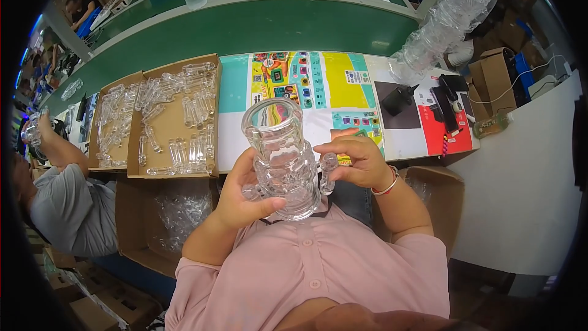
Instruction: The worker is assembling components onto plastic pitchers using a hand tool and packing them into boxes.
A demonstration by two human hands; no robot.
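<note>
While the clear glass piece (pixel 283 159) stands upright in front of the pink shirt (pixel 318 270), both hands are on it, and it is the landmark for everything here. Its long axis runs top to bottom, wide open mouth up and tipped slightly away from the person, heavy base down near the chest. The left hand (pixel 240 193) sits left of the glass piece and low, fingers (pixel 264 205) wrapped around the base, thumb across the front: a firm grasp, carrying the weight. The right hand (pixel 361 160) is right of it, about mid-height, fingers curled in on a small side tube that juts from the body; they pinch it, though whether that tube is joined or loose, I cannot tell. Both hands touch the piece, the left closer to its base. Behind the glass piece lies the bench (pixel 404 141) with a colourful printed sheet (pixel 306 79); up and left of it, a shallow cardboard tray (pixel 174 125) of small glass tubes. Far left, another person's grey sleeve (pixel 67 208).
</note>
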